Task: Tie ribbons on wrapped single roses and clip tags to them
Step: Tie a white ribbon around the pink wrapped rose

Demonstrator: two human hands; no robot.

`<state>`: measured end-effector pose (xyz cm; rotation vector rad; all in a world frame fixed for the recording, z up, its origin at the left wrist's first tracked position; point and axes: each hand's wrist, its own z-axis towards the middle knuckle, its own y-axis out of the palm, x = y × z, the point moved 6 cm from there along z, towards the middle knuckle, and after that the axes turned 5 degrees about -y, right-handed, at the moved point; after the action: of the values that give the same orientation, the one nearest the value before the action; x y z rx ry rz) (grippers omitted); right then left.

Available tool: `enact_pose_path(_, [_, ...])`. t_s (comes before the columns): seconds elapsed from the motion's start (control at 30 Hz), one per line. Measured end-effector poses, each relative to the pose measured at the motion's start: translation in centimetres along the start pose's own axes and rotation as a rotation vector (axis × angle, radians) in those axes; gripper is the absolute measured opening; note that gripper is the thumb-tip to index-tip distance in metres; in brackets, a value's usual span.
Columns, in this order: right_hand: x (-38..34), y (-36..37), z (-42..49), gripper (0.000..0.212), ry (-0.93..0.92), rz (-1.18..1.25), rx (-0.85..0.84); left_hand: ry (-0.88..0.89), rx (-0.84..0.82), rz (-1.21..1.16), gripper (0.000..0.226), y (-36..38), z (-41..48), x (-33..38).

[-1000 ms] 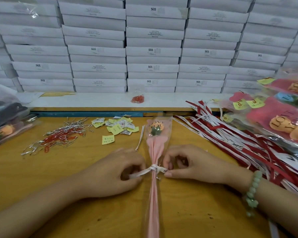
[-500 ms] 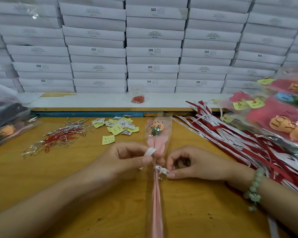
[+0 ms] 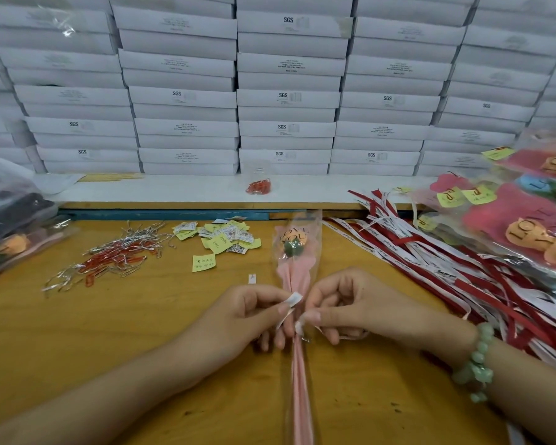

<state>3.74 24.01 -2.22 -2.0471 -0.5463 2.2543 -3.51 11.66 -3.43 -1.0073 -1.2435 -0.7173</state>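
Bare wooden table (image 3: pixel 77 348) lies open on either side of the forearms. At its middle the left hand (image 3: pixel 247 316) pinches a white ribbon (image 3: pixel 294 298) end, and the right hand (image 3: pixel 360 309) pinches ribbon at the neck of the wrapped rose (image 3: pixel 297 252). The rose lies lengthwise, pink paper under clear film, bloom pointing away. Paper clips (image 3: pixel 109 261), tags (image 3: pixel 225 239) and loose ribbons (image 3: pixel 430 261) flank it. On the white ledge a small clear bag (image 3: pixel 259 186) holds red clips, before stacked white boxes (image 3: pixel 286 101).

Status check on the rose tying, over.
Left hand pinches white ribbon end. Right hand pinches the other end at the wrapped rose. Bow not yet tied. Nothing in the way.
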Motion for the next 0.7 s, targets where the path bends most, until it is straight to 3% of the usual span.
enact_pose_path(0.2, [0.3,0.1,0.2,0.01,-0.003,0.14,0.094,0.001,-0.01,0.09,0.021,0.1,0.0,-0.3])
enact_pose_path(0.43, [-0.3,0.8,0.0,0.01,0.059,0.121,-0.036,0.007,0.007,0.062,0.02,-0.1,0.0,-0.2])
enact_pose_path(0.7, [-0.5,0.9,0.2,0.012,-0.022,0.226,0.051,-0.007,0.024,0.072,0.022,-0.4,0.0,-0.3])
